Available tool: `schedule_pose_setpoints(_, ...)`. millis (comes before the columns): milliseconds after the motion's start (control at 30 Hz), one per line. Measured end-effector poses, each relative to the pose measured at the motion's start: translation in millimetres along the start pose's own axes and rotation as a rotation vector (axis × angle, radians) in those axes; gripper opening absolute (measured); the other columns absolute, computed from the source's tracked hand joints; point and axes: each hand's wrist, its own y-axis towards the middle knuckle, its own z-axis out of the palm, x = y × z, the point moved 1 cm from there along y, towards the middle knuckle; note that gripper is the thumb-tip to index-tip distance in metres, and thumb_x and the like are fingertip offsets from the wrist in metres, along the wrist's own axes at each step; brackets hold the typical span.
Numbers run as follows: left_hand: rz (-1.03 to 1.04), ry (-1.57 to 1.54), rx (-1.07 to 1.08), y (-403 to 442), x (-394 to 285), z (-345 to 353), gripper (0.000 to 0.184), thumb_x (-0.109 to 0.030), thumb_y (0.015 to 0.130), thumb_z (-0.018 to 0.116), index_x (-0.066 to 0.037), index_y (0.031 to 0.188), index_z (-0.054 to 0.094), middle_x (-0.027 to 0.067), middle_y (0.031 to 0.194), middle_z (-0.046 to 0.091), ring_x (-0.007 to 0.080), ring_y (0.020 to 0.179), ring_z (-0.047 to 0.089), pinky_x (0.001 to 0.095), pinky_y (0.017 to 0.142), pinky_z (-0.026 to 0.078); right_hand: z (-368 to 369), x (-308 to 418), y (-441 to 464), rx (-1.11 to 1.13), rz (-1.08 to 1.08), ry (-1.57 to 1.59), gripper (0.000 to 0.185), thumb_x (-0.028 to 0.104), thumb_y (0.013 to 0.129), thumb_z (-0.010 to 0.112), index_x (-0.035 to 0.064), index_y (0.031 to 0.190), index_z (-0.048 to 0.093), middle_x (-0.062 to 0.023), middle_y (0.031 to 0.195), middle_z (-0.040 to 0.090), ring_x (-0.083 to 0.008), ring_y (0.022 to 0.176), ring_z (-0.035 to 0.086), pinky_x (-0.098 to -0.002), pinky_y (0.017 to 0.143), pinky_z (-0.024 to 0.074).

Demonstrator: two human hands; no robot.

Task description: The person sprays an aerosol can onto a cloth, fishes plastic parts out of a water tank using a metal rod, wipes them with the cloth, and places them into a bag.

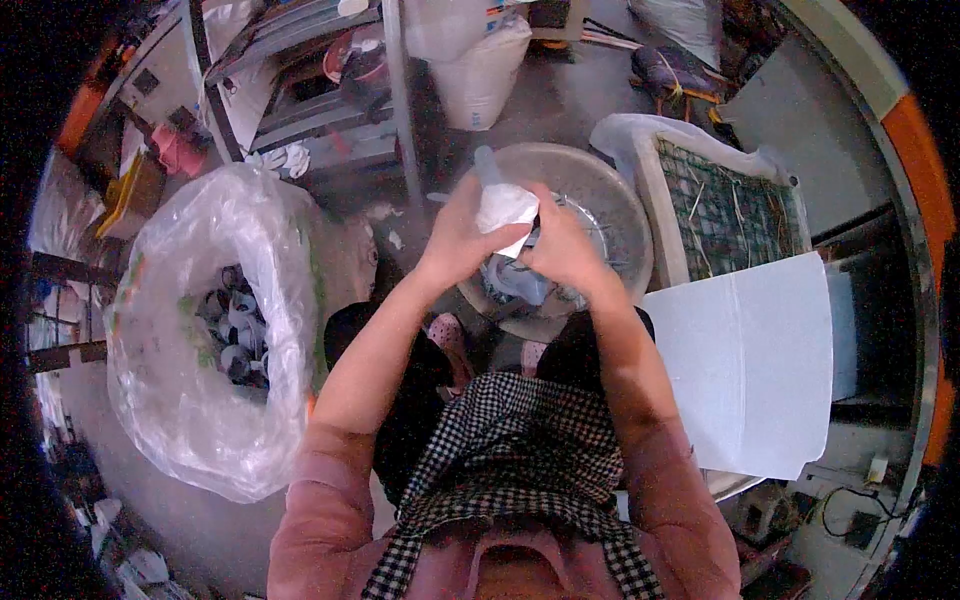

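Note:
In front of me my left hand (pixel 455 242) is closed round a white cloth or paper piece (pixel 505 207). A pale translucent plastic piece (pixel 487 165) sticks up beyond the white piece, between my hands. My right hand (pixel 562 243) is closed against the right side of the same bundle, thumb near its edge; what its hidden fingers grip I cannot make out. Both hands are over a large round grey basin (pixel 632 215). Inside the basin, just below my hands, lies a translucent bluish plastic item (pixel 530 283), partly hidden, with thin shiny pieces around it.
To the left stands a big clear plastic bag (pixel 160 370) with several grey and white round parts (pixel 240 330) inside. At the right are a plastic-lined crate (pixel 672 215) with green mesh and a white board (pixel 745 365). A metal rack (pixel 398 110) and white sack (pixel 482 75) stand ahead.

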Motion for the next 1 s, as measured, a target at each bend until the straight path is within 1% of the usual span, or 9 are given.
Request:
schedule_pose_setpoints(133, 0.065, 0.116, -0.059, -1, -8, -2, 0.047, -0.012, 0.074, 0.073, -0.001, 0.11, 0.045, 0.0063, 0.1, 0.057, 0.0123, 0.093, 0.054, 0.0261, 0.079, 0.045, 1, -2, 4, -0.011, -0.008, 0.016, 0.066, 0.009, 0.062, 0.071, 0.0048, 0.121, 0.041, -0.0234, 0.109, 0.055, -0.041, 0.105, 0.051, -0.0429, 0.089, 0.0419)
schedule_pose_setpoints(200, 0.11, -0.099, -0.117, 0, -3, -3, 0.04, -0.013, 0.077, 0.07, -0.001, 0.109, 0.05, 0.0049, 0.097, 0.06, 0.011, 0.089, 0.056, 0.026, 0.078, 0.046, 7, -8, 2, 0.02, 0.002, -0.001, 0.07, 0.008, 0.063, 0.072, 0.0063, 0.124, 0.04, -0.0235, 0.117, 0.051, -0.0402, 0.112, 0.047, -0.0438, 0.094, 0.0393)
schedule_pose_setpoints(233, -0.093, -0.249, -0.106, 5, -3, -9, 0.049, -0.031, 0.079, 0.066, 0.003, 0.111, 0.053, 0.0126, 0.099, 0.062, 0.0206, 0.09, 0.059, 0.0314, 0.08, 0.045, 12, -13, 0, 0.015, -0.074, -0.05, 0.068, 0.007, 0.063, 0.072, 0.0061, 0.123, 0.041, -0.0232, 0.118, 0.051, -0.0404, 0.114, 0.045, -0.0442, 0.095, 0.0387)
schedule_pose_setpoints(367, -0.346, -0.763, -0.092, 17, -17, -31, 0.023, -0.019, 0.086, 0.059, -0.002, 0.101, 0.059, 0.0088, 0.094, 0.065, 0.0178, 0.083, 0.062, 0.0314, 0.074, 0.05, 20, -12, -4, 0.026, -0.305, -0.115, 0.063, -0.002, 0.061, 0.065, 0.005, 0.12, 0.045, -0.0205, 0.117, 0.049, -0.0396, 0.114, 0.043, -0.0446, 0.097, 0.0364)
schedule_pose_setpoints(500, -0.215, -0.751, 0.17, 1, -22, -34, 0.038, -0.012, 0.081, 0.063, -0.002, 0.115, 0.05, 0.0102, 0.105, 0.061, 0.0175, 0.095, 0.059, 0.0309, 0.081, 0.048, 23, -20, -6, -0.058, -0.4, -0.166, 0.061, -0.006, 0.057, 0.062, 0.0035, 0.115, 0.049, -0.0172, 0.116, 0.05, -0.0384, 0.11, 0.045, -0.0451, 0.098, 0.0349)
schedule_pose_setpoints(600, -0.137, -0.717, -0.037, 2, -27, -30, 0.038, -0.014, 0.082, 0.062, -0.004, 0.115, 0.047, 0.0103, 0.097, 0.063, 0.0193, 0.087, 0.061, 0.0304, 0.076, 0.05, 19, -18, -8, -0.039, -0.558, -0.29, 0.055, -0.006, 0.056, 0.06, 0.0023, 0.109, 0.052, -0.0154, 0.114, 0.05, -0.0375, 0.109, 0.047, -0.0459, 0.098, 0.0355)
schedule_pose_setpoints(800, -0.446, -0.887, -0.206, 26, -24, -47, 0.024, -0.021, 0.085, 0.059, -0.003, 0.1, 0.053, 0.0101, 0.086, 0.061, 0.0201, 0.069, 0.06, 0.03, 0.06, 0.045, 32, -7, -5, -0.054, -0.628, -0.319, 0.049, -0.006, 0.056, 0.058, 0.0012, 0.105, 0.055, -0.0139, 0.11, 0.051, -0.0353, 0.105, 0.049, -0.0459, 0.096, 0.0371)
schedule_pose_setpoints(933, -0.314, -0.963, -0.055, 25, -18, -41, 0.028, -0.024, 0.088, 0.055, -0.001, 0.105, 0.053, 0.0119, 0.089, 0.063, 0.0204, 0.075, 0.062, 0.0332, 0.069, 0.051, 27, -12, 1, -0.013, -0.593, -0.278, 0.049, -0.006, 0.055, 0.059, 0.0006, 0.104, 0.055, -0.0136, 0.112, 0.051, -0.0358, 0.105, 0.05, -0.0456, 0.096, 0.0379)
schedule_pose_setpoints(1000, -0.243, -0.978, 0.071, 5, -28, -27, 0.042, -0.014, 0.083, 0.062, -0.004, 0.12, 0.044, 0.0098, 0.106, 0.061, 0.0181, 0.093, 0.06, 0.0313, 0.083, 0.048, 27, -26, 3, -0.106, -0.537, -0.248, 0.05, -0.005, 0.054, 0.061, -0.0005, 0.104, 0.055, -0.0142, 0.112, 0.051, -0.036, 0.103, 0.051, -0.045, 0.094, 0.0394)
